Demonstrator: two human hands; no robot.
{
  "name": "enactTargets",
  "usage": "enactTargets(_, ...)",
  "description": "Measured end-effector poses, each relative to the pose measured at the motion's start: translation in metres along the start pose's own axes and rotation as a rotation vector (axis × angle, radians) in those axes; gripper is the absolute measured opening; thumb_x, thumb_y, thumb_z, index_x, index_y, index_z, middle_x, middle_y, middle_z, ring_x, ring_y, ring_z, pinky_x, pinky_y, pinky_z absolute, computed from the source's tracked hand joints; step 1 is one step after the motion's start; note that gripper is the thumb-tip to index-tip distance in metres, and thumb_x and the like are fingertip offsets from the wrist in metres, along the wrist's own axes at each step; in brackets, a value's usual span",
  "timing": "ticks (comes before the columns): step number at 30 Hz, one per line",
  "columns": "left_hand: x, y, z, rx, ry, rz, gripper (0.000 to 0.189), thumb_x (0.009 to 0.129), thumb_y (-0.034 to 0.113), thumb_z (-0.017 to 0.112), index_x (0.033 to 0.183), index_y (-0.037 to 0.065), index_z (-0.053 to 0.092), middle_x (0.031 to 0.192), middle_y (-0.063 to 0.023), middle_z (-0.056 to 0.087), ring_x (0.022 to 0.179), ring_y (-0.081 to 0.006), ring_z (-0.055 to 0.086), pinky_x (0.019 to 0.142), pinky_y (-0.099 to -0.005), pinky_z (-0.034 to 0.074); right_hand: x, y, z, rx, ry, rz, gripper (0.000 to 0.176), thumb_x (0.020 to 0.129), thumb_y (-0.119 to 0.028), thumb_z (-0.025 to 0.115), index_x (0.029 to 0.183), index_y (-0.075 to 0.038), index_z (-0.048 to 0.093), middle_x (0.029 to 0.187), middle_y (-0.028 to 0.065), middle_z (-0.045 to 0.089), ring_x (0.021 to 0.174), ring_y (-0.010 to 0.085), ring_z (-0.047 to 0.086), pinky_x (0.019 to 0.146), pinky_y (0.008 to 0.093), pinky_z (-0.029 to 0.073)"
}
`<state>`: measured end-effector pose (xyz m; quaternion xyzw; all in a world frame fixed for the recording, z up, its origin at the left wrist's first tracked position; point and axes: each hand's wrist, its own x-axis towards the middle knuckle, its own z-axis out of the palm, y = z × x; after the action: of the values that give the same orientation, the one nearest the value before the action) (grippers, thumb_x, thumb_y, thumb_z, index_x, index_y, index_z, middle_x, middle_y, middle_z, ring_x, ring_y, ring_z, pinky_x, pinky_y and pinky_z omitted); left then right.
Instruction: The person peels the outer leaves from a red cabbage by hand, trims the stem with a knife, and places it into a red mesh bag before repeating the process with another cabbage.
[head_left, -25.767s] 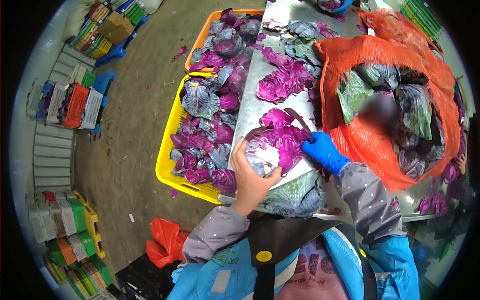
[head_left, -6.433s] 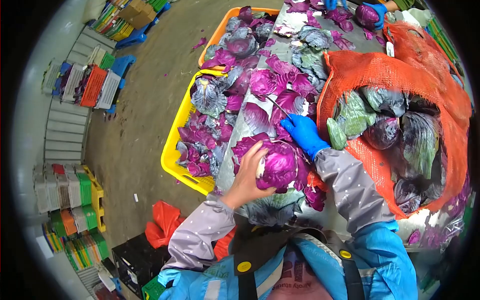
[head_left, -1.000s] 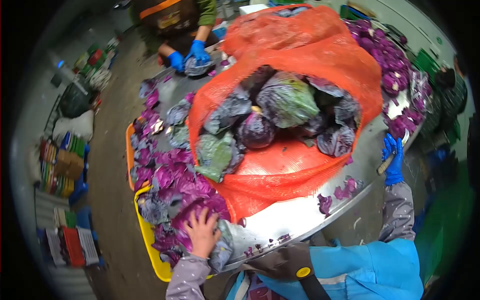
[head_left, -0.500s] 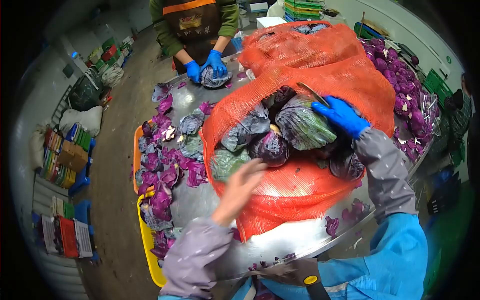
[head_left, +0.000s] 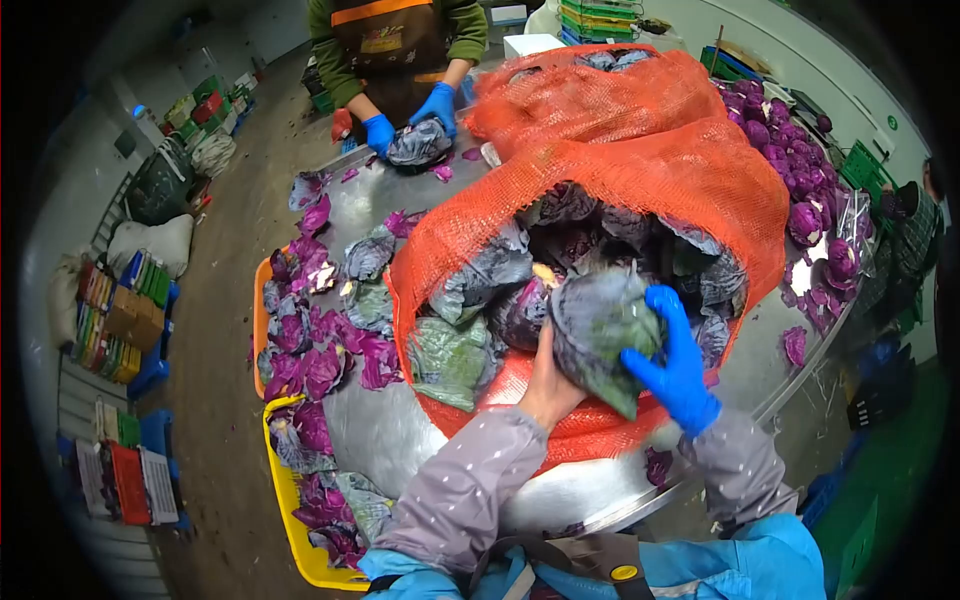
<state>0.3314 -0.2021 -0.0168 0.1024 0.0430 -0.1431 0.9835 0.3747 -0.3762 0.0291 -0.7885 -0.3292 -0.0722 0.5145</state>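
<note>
A red cabbage (head_left: 605, 335) with dull green-purple outer leaves is held up in front of the mouth of an orange mesh sack (head_left: 590, 160). My bare left hand (head_left: 553, 385) supports it from the left and below. On its right side, my right hand (head_left: 678, 360), in a blue glove, grips it with thumb and fingers. I cannot make out a knife in the right hand. More cabbages lie inside the sack, among them a purple one with a pale cut stem (head_left: 545, 275) and a green-leaved cabbage (head_left: 450, 360) at the left.
Across the metal table (head_left: 375, 425), a co-worker's blue-gloved hands (head_left: 435, 108) hold another cabbage (head_left: 420, 143). Loose purple leaves (head_left: 335, 350) lie along the left edge, over an orange crate and a yellow crate (head_left: 290, 510). Trimmed purple cabbages (head_left: 795, 160) are heaped at the right.
The green-leaved cabbage has come out of the sack's opening toward me, between both hands. My left hand has moved right to it. The knife seen by my right hand no longer shows.
</note>
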Motion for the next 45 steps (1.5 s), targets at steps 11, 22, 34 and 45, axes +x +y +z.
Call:
enactTargets(11,-0.233,0.039,-0.041,0.869,0.411,0.734,0.056,0.097,0.044,0.040,0.138,0.006,0.042,0.137,-0.0132,0.048,0.124,-0.0285,0.047,0.108,-0.0434,0.037,-0.038,-0.130,0.069,0.552,-0.533,-0.149,0.048,0.076,-0.010,0.076,0.121,-0.009,0.058,0.125,0.0086,0.057,0.094,0.0125,0.059,0.069,0.0251,0.048)
enactTargets(22,-0.374,-0.001,-0.027,1.784,1.214,0.636,0.097,0.058,0.028,0.084,0.137,0.002,0.035,0.136,-0.0198,0.037,0.129,-0.0357,0.036,0.107,-0.0420,0.032,-0.080,-0.095,0.169,0.250,-0.882,-0.247,0.054,0.079,-0.007,0.066,0.128,-0.002,0.044,0.111,0.0175,0.052,0.106,0.0325,0.055,0.091,0.0352,0.045)
enactTargets(34,-0.375,0.004,-0.057,1.447,1.187,0.671,0.098,0.057,0.020,0.082,0.137,-0.001,0.029,0.130,-0.0188,0.037,0.125,-0.0312,0.038,0.106,-0.0393,0.032,-0.086,-0.106,0.179,-0.040,-1.030,-0.417,0.036,0.092,-0.024,0.051,0.127,-0.019,0.051,0.085,0.0098,0.060,0.067,0.0300,0.064,0.053,0.0403,0.050)
enactTargets(45,-0.370,0.011,-0.055,1.664,1.217,0.601,0.093,0.056,0.017,0.083,0.132,-0.001,0.033,0.123,-0.0190,0.040,0.119,-0.0331,0.042,0.103,-0.0407,0.035,-0.084,-0.078,0.232,-0.206,-1.061,-0.521,0.025,0.089,-0.014,0.047,0.113,-0.006,0.046,0.074,0.0121,0.061,0.052,0.0277,0.062,0.046,0.0405,0.049)
